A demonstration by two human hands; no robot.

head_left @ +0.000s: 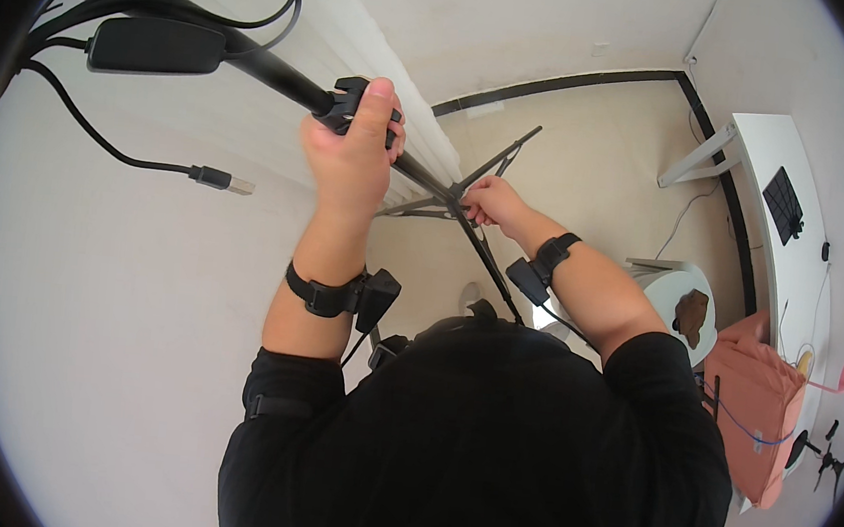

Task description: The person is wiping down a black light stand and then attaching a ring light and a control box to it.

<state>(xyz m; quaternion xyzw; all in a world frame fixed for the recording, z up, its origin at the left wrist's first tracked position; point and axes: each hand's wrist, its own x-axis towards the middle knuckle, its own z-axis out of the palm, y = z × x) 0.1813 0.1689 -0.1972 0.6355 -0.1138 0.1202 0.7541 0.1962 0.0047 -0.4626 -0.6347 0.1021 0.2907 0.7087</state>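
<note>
Tripod has three legs; left fingers grip its clamp; right fingers are at its hub, grip unclear.

Tripod stand on floor, left of table

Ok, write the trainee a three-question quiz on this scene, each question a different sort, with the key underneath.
1. Which hand grips the black clamp on the pole?

2. True or false: the USB plug sits in a wall socket.

3. The right hand is:
A) on the table
B) where the stand's legs meet the pole
C) under the clamp, beside the other hand

Key:
1. The left hand.
2. False; the USB plug hangs loose.
3. B.
</note>
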